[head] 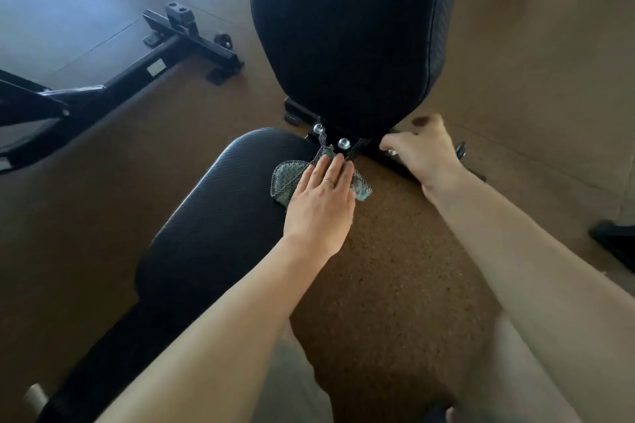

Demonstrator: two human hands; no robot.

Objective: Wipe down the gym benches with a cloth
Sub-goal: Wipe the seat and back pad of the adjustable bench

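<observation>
A black padded gym bench fills the middle of the view: its seat pad [220,216] runs toward me and its raised back pad [350,31] stands beyond. A grey-green textured cloth [285,178] lies at the far end of the seat pad, by the metal hinge bracket with two shiny bolts [343,143]. My left hand [319,203] presses flat on the cloth with straight fingers, fingertips at the bracket. My right hand [422,151] reaches to the right side of the hinge under the back pad, fingers curled around a frame part that I cannot make out.
Brown cork-like floor [395,268] lies under and around the bench. A black metal frame of another machine [165,55] sits at the left on the floor. A dark foot [615,240] of other equipment shows at the right edge.
</observation>
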